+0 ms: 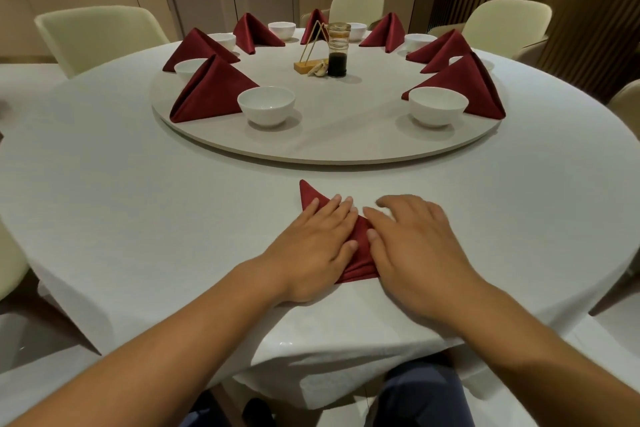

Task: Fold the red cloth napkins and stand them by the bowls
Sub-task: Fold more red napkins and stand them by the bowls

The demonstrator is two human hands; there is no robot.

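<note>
At lower centre, the pointed, folded red napkin (362,265) is pressed flat by left grip (311,246) and right grip (415,250), fingers extended.

Round white-clothed table (138,201) bears a turntable (339,139) and a flat red napkin (362,258).

I find warm, fairly dim overhead light. Soft shadows lie on the near side of the bowls (266,110). Slight glare marks the tablecloth (282,343) at its near edge. Wide-angle distortion bends the chairs (93,35) at the frame edges. Background soft, faintly smeared.
</note>
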